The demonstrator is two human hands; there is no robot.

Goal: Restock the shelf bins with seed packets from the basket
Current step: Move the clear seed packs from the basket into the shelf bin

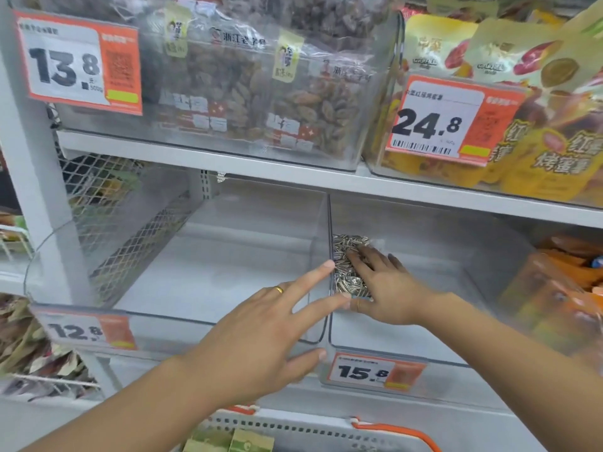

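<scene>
Both hands at the clear bins on the lower shelf, one seed packet going in.

Head view: the right hand [386, 285] lies flat, fingers straight, pressing a clear seed packet [349, 267] of striped sunflower seeds against the left wall of the right bin [401, 352], middle of the frame, so that grip is released, just pushing. The left hand [261, 334] is spread too, grip released, fingertips touching the divider wall where the left bin [107, 301] meets the right one, gold ring on one finger. Price tags read 12.8 [85, 331] and 15.8 [375, 373]. The basket [326, 433], with an orange handle, peeks in at the bottom edge with a couple of packets inside.
</scene>
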